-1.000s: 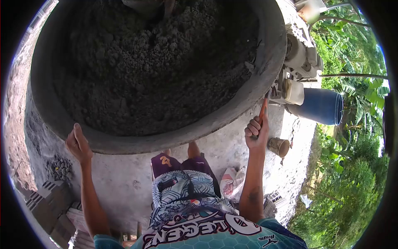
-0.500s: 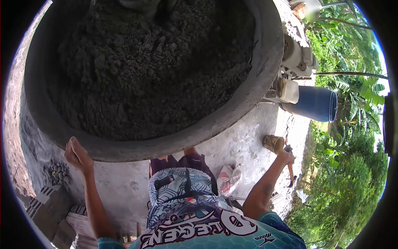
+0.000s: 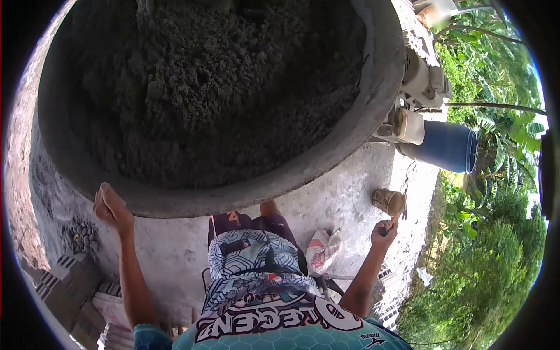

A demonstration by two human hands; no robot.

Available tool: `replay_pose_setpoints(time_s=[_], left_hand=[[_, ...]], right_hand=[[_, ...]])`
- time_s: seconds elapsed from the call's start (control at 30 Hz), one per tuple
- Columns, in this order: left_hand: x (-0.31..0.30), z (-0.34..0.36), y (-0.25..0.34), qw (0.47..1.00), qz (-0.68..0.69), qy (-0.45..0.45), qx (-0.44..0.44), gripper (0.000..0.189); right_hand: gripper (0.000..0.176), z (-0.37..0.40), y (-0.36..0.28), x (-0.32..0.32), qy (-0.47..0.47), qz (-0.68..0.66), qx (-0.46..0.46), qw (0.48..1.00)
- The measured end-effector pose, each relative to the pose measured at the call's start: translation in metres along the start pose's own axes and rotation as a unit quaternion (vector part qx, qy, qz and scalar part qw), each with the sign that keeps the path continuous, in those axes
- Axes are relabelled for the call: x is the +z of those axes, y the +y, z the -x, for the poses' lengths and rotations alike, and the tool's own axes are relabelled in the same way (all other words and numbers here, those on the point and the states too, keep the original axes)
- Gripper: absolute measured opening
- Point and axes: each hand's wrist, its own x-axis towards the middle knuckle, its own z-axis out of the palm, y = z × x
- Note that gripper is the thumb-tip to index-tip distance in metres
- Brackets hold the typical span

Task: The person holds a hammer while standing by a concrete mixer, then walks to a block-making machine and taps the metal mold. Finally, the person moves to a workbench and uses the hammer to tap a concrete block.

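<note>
Nearest the camera, the person's patterned shorts (image 3: 256, 256) are filling the low centre, with the legs standing on the concrete slab (image 3: 338, 204). Left hand (image 3: 112, 209) is pressing against the lower rim of the mixer drum (image 3: 262, 192), fingers laid flat and together and gripping nothing (the palm is just bracing there). Right hand (image 3: 384, 229) is hanging out over the slab's right side, fingers curled shut around a thin reddish handle (image 3: 396, 218); I cannot tell what tool it belongs to. Rusty can (image 3: 389, 202) is sitting just beyond that hand, and a white sack (image 3: 324, 251) is lying near the feet. Grey mix (image 3: 204, 87) is filling the drum, heaped and crumbly, and the drum's mouth is tilting toward the person.

Step in hand, as a judgement: steadying the drum with the handled tool at the ready. The next move is calling for the right hand to lift clear of the can and in over the rim, with the left bracing.

Room: the slab is lying open between feet and can. Blocks (image 3: 64, 286) and a stone pile (image 3: 81, 236) are crowding its left edge. The far right edge is carrying the motor (image 3: 420, 76) and a blue barrel (image 3: 446, 146), with greenery beyond.
</note>
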Motion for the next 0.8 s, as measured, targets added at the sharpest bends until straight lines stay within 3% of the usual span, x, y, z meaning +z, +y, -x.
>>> replay_pose_setpoints(time_s=[0.03,0.1,0.13,0.17,0.2,0.27,0.3,0.33,0.37,0.43,0.47,0.67,0.77,0.8], left_hand=[[0.0,0.0,0.0,1.0,0.001,0.0,0.0,0.056],[-0.002,-0.001,0.001,0.999,-0.01,-0.017,0.028,0.056],[-0.002,-0.003,0.003,0.999,-0.01,-0.018,0.029,0.056],[-0.002,-0.006,0.006,0.998,-0.023,-0.018,0.05,0.055],[-0.002,-0.006,0.009,0.997,-0.036,-0.018,0.069,0.055],[-0.004,-0.004,0.01,0.998,-0.03,-0.028,0.053,0.055],[-0.005,-0.006,0.011,0.998,-0.02,-0.044,0.045,0.056],[-0.003,-0.009,0.013,0.998,-0.016,-0.038,0.049,0.056],[-0.004,-0.009,0.015,0.998,-0.016,-0.046,0.04,0.056],[-0.009,-0.004,0.013,0.998,-0.015,-0.055,0.026,0.056],[-0.007,-0.005,0.01,0.999,-0.005,-0.042,0.033,0.056],[-0.007,-0.002,-0.004,0.995,0.053,-0.006,0.085,0.056],[-0.003,-0.001,-0.014,0.986,0.093,0.022,0.133,0.056],[-0.002,0.0,-0.016,0.985,0.099,0.028,0.141,0.055]], right_hand=[[0.051,-0.013,-0.021,-0.018,0.084,-0.003,-0.092,0.992],[0.062,-0.077,-0.073,-0.066,0.126,-0.241,-0.073,0.959],[0.058,-0.134,-0.078,-0.074,0.231,-0.203,-0.21,0.928],[0.034,-0.099,-0.048,0.027,0.314,-0.222,-0.178,0.906],[0.035,-0.069,-0.003,0.103,0.283,-0.23,-0.183,0.913],[0.036,-0.036,0.098,0.185,0.059,-0.145,-0.013,0.988],[0.036,-0.004,0.143,0.213,-0.087,-0.044,0.121,0.988],[0.037,0.021,0.164,0.228,-0.215,0.032,0.224,0.95],[0.038,0.029,0.164,0.224,-0.281,0.069,0.269,0.918],[0.044,0.005,0.121,0.168,-0.27,0.086,0.323,0.903],[0.043,0.014,0.113,0.15,-0.278,0.205,0.264,0.9],[0.04,0.057,0.125,0.004,-0.029,0.237,0.309,0.921],[0.018,0.077,0.144,-0.095,0.07,0.331,0.345,0.875],[0.018,0.094,0.149,-0.122,0.136,0.341,0.368,0.854]])
